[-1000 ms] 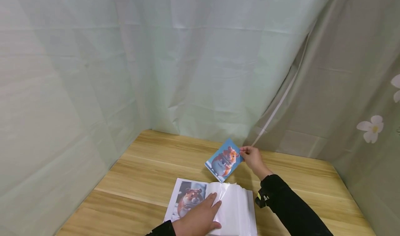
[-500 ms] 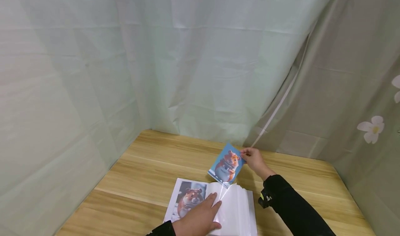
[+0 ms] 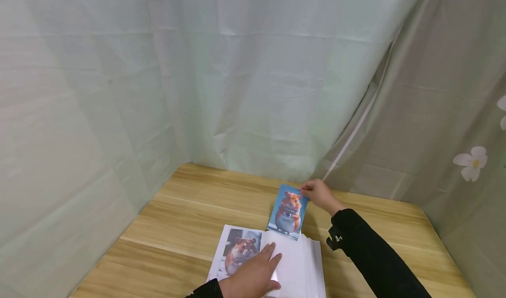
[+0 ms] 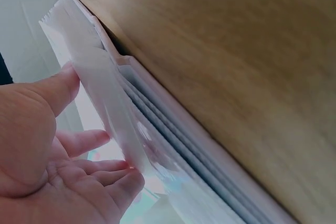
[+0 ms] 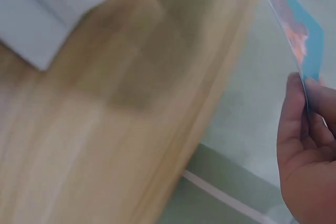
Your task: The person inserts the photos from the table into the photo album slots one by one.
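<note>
A photo album [image 3: 292, 267] lies spread on the table, with a hamster photo [image 3: 240, 252] in its left page and a white sleeve page on the right. My left hand [image 3: 253, 274] rests across the middle of the album, fingers spread; in the left wrist view its fingertips [image 4: 134, 179] touch the clear page sleeves [image 4: 94, 72]. My right hand [image 3: 320, 195] pinches a blue hamster picture card [image 3: 288, 212] by its upper right corner. The card's lower edge overlaps the top of the right page in the head view. In the right wrist view, thumb and fingers grip the card's edge [image 5: 312, 51].
The wooden table [image 3: 178, 223] extends to both sides of the album. Pale curtains [image 3: 253, 91] hang behind its back edge and along the left, and a grey-green curtain with white flowers [image 3: 470, 163] hangs at the right.
My right hand has turned the card more upright and brought its lower edge rightward and down over the album's top edge. The left hand has stayed nearly still on the page.
</note>
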The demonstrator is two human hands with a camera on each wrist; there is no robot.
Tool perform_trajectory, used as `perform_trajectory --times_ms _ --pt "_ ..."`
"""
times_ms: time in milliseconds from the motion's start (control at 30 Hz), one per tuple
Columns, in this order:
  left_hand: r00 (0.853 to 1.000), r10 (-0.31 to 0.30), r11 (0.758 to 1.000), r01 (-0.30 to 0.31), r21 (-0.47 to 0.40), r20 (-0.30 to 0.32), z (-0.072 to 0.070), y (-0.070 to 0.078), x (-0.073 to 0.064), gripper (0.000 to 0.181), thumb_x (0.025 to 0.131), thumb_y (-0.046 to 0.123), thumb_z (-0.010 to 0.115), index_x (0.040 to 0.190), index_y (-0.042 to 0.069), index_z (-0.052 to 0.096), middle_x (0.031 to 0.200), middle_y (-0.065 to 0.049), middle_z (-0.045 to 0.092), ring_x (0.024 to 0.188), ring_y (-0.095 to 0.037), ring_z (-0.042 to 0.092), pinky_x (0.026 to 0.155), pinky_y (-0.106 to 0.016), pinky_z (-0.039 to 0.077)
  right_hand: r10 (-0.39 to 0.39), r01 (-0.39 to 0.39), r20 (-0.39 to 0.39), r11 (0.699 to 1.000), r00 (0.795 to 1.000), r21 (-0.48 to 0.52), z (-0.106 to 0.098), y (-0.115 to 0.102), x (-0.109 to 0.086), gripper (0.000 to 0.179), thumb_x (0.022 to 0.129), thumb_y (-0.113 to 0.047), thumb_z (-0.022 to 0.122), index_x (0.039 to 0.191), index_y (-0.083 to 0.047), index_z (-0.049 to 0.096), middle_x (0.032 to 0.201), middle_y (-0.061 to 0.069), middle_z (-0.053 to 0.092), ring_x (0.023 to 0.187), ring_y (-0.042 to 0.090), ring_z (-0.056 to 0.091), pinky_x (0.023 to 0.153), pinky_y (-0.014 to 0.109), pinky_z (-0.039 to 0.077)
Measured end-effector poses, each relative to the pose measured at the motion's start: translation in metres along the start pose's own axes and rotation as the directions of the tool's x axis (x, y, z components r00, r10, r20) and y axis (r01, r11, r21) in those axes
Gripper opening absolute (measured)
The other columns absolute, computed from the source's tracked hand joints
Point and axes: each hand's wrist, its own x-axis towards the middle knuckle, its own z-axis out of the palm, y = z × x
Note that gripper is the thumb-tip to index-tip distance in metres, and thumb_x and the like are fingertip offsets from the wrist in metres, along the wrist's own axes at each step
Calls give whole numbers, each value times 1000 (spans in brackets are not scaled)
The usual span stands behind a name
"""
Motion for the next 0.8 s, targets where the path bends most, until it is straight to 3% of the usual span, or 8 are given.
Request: perform_trajectory --times_ms 200,433,667,800 --pt "1000 -27 1000 27 8 3 1 2 1 69 90 48 69 143 7 54 151 -21 44 138 -31 44 105 -32 45 -12 18 87 998 996 -60 -5 -14 9 13 95 -4 67 103 0 76 97 10 73 76 15 62 70 37 58" --pt "999 10 1000 -9 27 -30 4 2 1 68 89 46 72 141 5 55 148 -22 47 137 -31 46 104 -30 46 -13 25 157 997 988 -75 -1 -24 15 9 94 -2 67 98 1 75 89 8 73 71 12 61 65 34 57" --pt "999 13 1000 -12 24 -32 6 2 3 68 89 46 72 140 5 56 147 -22 48 137 -31 47 105 -31 45 -7 22 206 997 979 -69 7 -19 13 10 94 0 67 96 1 76 87 6 73 68 11 60 65 34 57" --pt "999 30 999 -29 32 -43 5 1 4 68 88 47 73 139 4 57 146 -23 48 135 -30 48 104 -30 46 -18 25 241 999 970 -26 10 -13 10 10 93 3 65 98 3 75 86 7 73 69 11 63 69 43 60"
